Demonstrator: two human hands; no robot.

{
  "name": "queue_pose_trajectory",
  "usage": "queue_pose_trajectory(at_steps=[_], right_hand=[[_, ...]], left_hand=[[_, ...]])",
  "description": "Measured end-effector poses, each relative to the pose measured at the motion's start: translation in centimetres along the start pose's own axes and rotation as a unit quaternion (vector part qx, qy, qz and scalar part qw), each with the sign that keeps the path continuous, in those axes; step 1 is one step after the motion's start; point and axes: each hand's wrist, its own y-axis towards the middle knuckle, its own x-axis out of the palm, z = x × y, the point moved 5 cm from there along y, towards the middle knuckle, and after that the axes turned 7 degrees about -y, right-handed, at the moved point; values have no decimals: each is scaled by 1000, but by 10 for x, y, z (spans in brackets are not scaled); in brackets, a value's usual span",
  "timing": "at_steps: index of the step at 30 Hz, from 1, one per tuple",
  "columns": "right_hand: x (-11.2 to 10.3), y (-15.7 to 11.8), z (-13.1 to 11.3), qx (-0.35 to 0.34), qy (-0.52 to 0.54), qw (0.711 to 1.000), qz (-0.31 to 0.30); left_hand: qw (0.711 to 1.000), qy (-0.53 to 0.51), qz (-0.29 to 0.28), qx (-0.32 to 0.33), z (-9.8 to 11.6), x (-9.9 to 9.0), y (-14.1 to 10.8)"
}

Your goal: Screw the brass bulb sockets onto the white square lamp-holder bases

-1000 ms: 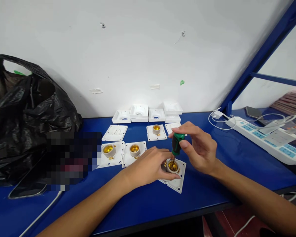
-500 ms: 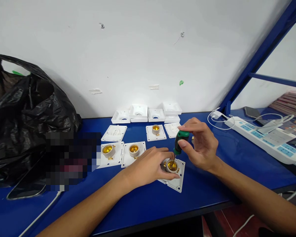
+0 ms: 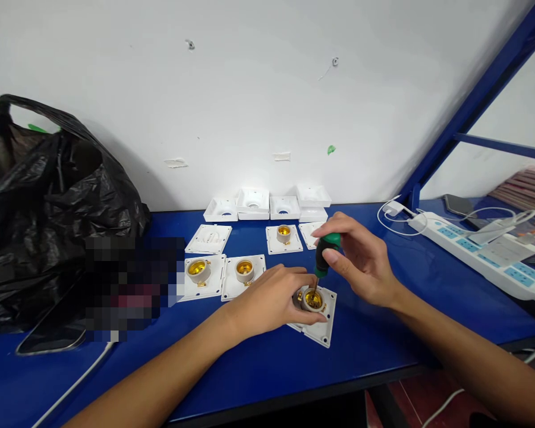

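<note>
My right hand grips a screwdriver with a green and black handle. Its shaft points down into a brass-lined lamp socket on a white square base plate. Around that socket, my left hand closes its thumb and fingers, pressing it near the table's front. To the left lie two more plates with sockets, one socket beside my left wrist and another socket farther left. Behind them sits a third plated socket. The screwdriver's tip is hidden inside the socket.
White square covers stand along the wall, some stacked. A bare plate lies in front of them. A black plastic bag and a dark phone-like device are at left. A white power strip with cables lies right.
The screwdriver handle has turned and tilted slightly, with my right fingers shifting on it. My left hand stays on the socket. The whole view has moved a little.
</note>
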Motion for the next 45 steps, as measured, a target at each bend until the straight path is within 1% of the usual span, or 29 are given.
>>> queue_pose_trajectory(at_steps=[3, 6, 8, 11, 12, 14, 16, 17, 19, 23, 25, 27, 29, 31, 33, 35, 39, 41, 45], right_hand=[[-2, 1, -1, -33, -31, 998, 44], [-2, 0, -1, -60, -56, 995, 56], [-1, -2, -3, -89, -69, 993, 41], [-1, -4, -7, -117, -78, 990, -4], [-1, -4, -7, -108, -69, 992, -17], [-2, -3, -4, -67, -34, 997, -25], [-1, -2, -1, -37, 4, 999, -19], [-1, -1, -1, -34, 14, 999, -13], [-1, 1, -1, -48, 13, 999, 11], [-5, 0, -1, -88, -28, 991, 97], [-7, -1, -1, -107, -42, 986, 118], [-6, -2, -2, -125, -43, 986, 102], [-3, -3, -3, -136, -38, 988, 58], [1, -4, -4, -127, -26, 991, 22], [3, -5, -4, -101, -13, 995, 12], [2, -5, -3, -86, -8, 996, 35], [-3, -4, 1, -96, -40, 989, 109], [-3, -4, 6, -88, -44, 989, 115], [-1, -5, 13, -80, -41, 990, 104]], left_hand=[[1000, 3, -3, -4, 0, 0, 0], [1000, -3, -6, -5, 0, 0, -1], [1000, -4, -5, -1, 0, 1, -1], [1000, 0, -5, 4, 0, 1, 0], [1000, 0, -5, 5, 0, 1, 0], [1000, -5, -6, 4, 0, 1, 1], [1000, -10, -5, 1, 0, 1, 1], [1000, -11, -5, 0, -1, 1, 1], [1000, -7, -5, 0, -1, 1, 1], [1000, 2, -4, 1, -1, 1, 0], [1000, 6, -5, 1, -1, 1, 0], [1000, 10, -6, -1, -1, 1, 0], [1000, 11, -4, -2, -1, 1, 0], [1000, 4, -2, -1, -2, 1, 1], [1000, -4, -3, 2, -2, 2, 1], [1000, -5, -5, 4, -2, 2, 1], [1000, 0, -4, -1, -2, 2, 0], [1000, -5, -4, 0, -2, 1, 0], [999, -43, 0, 5, -8, 1, 1]])
